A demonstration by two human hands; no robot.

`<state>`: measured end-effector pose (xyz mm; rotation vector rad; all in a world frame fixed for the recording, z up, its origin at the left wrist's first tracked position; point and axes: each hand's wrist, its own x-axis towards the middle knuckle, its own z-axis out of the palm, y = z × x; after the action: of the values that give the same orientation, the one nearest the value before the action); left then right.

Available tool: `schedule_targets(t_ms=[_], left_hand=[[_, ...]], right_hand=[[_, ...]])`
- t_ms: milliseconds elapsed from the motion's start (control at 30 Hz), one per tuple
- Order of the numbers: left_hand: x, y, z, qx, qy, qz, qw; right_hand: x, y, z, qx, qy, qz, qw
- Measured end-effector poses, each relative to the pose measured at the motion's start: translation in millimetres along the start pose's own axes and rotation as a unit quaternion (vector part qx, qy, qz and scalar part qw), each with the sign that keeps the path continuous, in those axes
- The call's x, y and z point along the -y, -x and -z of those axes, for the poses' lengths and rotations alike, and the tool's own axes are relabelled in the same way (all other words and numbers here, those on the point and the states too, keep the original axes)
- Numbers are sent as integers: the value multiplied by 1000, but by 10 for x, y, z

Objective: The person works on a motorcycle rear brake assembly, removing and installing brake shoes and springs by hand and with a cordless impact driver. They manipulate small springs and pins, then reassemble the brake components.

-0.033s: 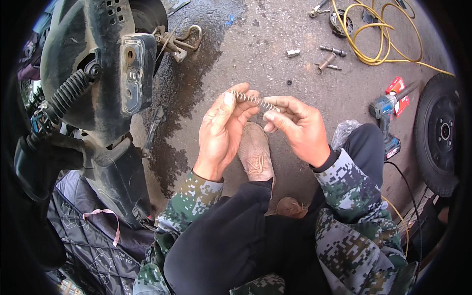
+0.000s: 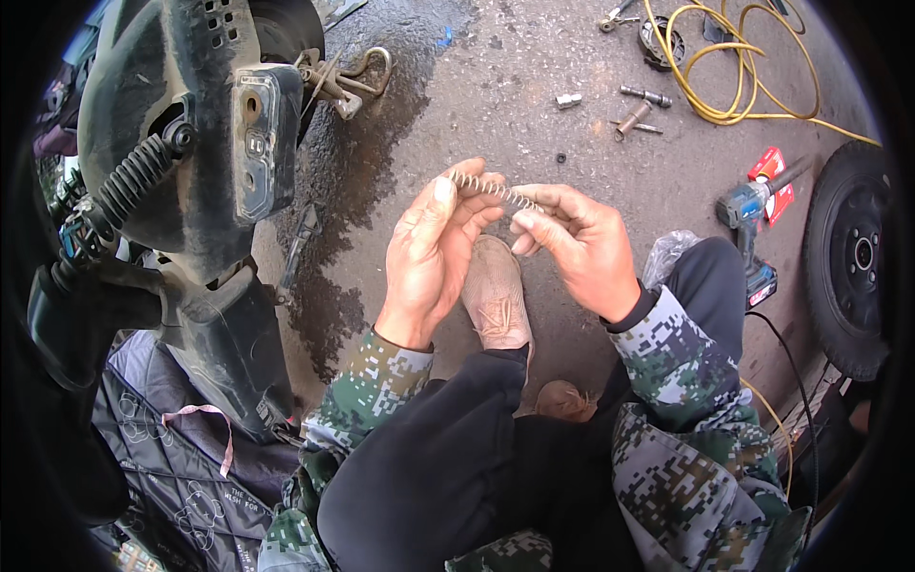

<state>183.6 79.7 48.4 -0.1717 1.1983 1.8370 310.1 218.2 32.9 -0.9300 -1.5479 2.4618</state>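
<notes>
A thin metal coil spring [image 2: 490,187] stretches between my two hands above the ground, bowed slightly upward in its middle. Its left end is pinched by the thumb and fingers of my left hand [image 2: 424,253]. The other end sits between the thumb and fingers of my right hand [image 2: 589,250], which partly hide it. Under the hands is one of my tan lace-up shoes [image 2: 496,286]. Beyond the spring, a small dark ring-shaped piece [image 2: 560,158] lies on the ground.
A dark scooter body [image 2: 181,200] with a shock absorber [image 2: 136,188] stands at left. Metal sockets [image 2: 633,120], a round brake part [image 2: 660,44] and a yellow hose [image 2: 734,116] lie at far right. A cordless impact wrench [image 2: 746,214] is near a wheel [image 2: 848,262].
The spring arches slightly more between my hands. Both hands stay almost in place.
</notes>
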Motion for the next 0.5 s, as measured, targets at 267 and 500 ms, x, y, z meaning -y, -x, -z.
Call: schedule_targets(t_ms=[267, 500], left_hand=[[38, -3, 43, -6, -79, -30, 996], [81, 24, 203, -43, 184, 226, 956]], right_hand=[[-26, 68, -14, 28, 115, 27, 993], [48, 33, 41, 166, 236, 230, 929]])
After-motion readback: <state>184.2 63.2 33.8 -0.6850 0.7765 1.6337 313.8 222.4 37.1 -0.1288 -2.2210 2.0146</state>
